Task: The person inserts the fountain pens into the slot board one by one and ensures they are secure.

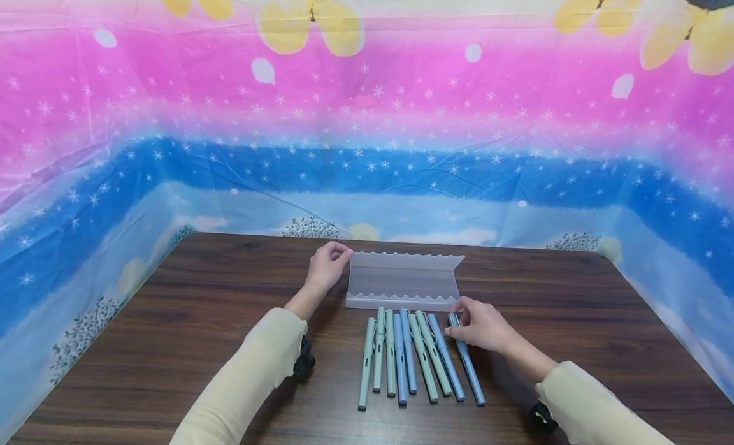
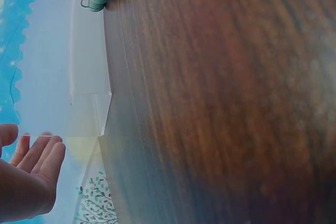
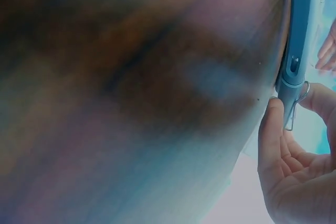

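Note:
My left hand [image 1: 328, 266] is at the upper left corner of a translucent plastic pen case [image 1: 401, 282], pinching its edge. In the left wrist view, the fingertips of this hand [image 2: 37, 166] reach behind the see-through panel. The case stands open, with scalloped edges on its raised back panel and its front lip. My right hand [image 1: 482, 324] pinches the capped end of a dark blue pen [image 1: 471, 372], the rightmost of a row. Thumb and fingers sit on either side of that pen's cap [image 3: 290, 95], near its wire clip.
Several green pens [image 1: 367, 368] and blue pens [image 1: 447, 362] lie side by side in front of the case, caps toward it. They rest on a dark wooden table [image 1: 229, 292]. A patterned cloth [image 1: 367, 164] hangs around its back and sides.

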`<control>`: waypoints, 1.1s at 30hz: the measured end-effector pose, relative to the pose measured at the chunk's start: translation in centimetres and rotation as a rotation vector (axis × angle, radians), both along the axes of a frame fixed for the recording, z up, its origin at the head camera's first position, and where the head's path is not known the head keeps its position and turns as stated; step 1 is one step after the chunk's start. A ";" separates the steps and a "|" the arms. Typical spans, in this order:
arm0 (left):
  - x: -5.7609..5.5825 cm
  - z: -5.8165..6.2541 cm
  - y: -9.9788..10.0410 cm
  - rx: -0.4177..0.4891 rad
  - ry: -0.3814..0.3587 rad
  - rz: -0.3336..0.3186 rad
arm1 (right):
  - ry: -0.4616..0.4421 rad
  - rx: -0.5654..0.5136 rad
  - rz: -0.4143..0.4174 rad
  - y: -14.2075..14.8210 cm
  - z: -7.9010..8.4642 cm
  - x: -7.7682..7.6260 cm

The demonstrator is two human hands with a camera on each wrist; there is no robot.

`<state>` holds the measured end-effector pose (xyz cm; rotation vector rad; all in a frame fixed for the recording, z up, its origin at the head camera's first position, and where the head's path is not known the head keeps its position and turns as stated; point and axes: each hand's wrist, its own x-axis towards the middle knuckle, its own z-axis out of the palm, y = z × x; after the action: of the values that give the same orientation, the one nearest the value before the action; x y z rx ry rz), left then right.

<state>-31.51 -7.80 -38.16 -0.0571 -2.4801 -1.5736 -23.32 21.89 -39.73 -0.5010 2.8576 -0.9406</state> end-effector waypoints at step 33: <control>0.3 0.2 0.0 0.025 -0.012 -0.009 | 0.234 -0.138 -0.126 1.7 4.9 -2.4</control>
<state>-31.25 -7.85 -37.92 -0.0551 -2.4718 -1.6134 -25.69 23.58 -34.78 -0.4768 3.0781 -1.1794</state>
